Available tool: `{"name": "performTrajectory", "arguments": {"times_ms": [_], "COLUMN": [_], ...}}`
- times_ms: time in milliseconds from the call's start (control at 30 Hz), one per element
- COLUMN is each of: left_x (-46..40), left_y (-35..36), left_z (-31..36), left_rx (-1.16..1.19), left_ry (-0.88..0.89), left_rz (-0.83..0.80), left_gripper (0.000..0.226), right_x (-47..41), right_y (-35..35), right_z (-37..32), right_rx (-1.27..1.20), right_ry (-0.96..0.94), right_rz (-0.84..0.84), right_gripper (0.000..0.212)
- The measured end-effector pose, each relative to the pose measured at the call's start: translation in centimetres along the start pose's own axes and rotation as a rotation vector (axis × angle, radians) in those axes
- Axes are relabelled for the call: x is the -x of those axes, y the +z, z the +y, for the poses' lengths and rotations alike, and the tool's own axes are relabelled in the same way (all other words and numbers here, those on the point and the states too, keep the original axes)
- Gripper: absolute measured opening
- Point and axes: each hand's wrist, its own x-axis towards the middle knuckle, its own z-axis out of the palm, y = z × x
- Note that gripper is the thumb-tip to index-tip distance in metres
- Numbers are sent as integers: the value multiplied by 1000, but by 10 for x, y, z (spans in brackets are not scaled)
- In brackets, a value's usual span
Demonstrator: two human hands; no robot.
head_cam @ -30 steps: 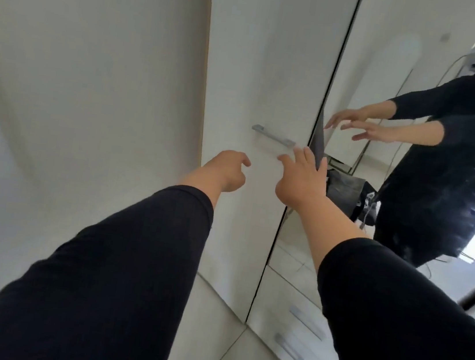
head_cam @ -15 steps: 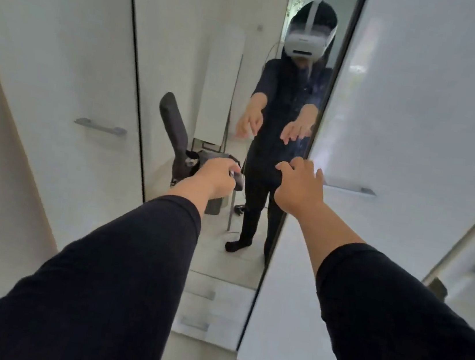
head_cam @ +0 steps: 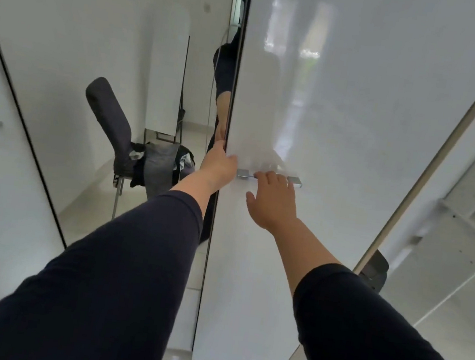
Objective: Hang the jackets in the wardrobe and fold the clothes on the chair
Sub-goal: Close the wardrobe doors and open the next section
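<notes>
Head view: white glossy wardrobe door point(head_cam: 342, 133) partly swung out, bare white shelves point(head_cam: 464, 234) showing behind its right edge. Mirror panel point(head_cam: 112, 42) to the left, reflecting a dark chair point(head_cam: 110, 124) with a heap of grey and dark clothes point(head_cam: 159, 166) on its seat. Left hand point(head_cam: 220, 165) wrapped around the door's left edge, thumb on the front face. Right hand point(head_cam: 273, 199) reaching up, fingers curled over the metal handle point(head_cam: 269, 177), thumb spread loose below. Both arms outstretched in dark sleeves.
</notes>
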Motion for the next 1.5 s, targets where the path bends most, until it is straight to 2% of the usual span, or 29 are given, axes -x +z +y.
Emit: {"name": "performTrajectory", "arguments": {"times_ms": [200, 333, 467, 767, 967, 1167, 1267, 1400, 1500], "left_x": [0, 31, 69, 174, 238, 268, 291, 322, 338], "left_y": [8, 10, 7, 20, 55, 95, 122, 166, 192], "left_z": [-2, -5, 1, 8, 23, 54, 75, 95, 111], "left_rx": [-93, -144, -210, -202, -226, -251, -171, -141, -169], "left_ry": [-40, 20, 49, 251, 430, 456, 460, 419, 426], "left_rz": [140, 159, 126, 65, 21, -274, -342, -310, -283], "left_gripper": [35, 42, 34, 9, 20, 52, 48, 43, 46], "right_x": [2, 24, 53, 153, 216, 269, 289, 316, 332], "right_y": [6, 4, -10, -36, -66, -84, -93, -110, -125], "right_z": [7, 4, 1, 11, 33, 76, 102, 134, 162], "right_rx": [23, 78, 79, -232, -240, -285, -297, -325, -287], "right_ry": [-35, -24, 5, 149, 215, 293, 323, 381, 387], "right_rz": [27, 64, 44, 39, 6, 30, 43, 12, -27], "right_gripper": [46, 48, 52, 49, 45, 44, 41, 70, 74]}}
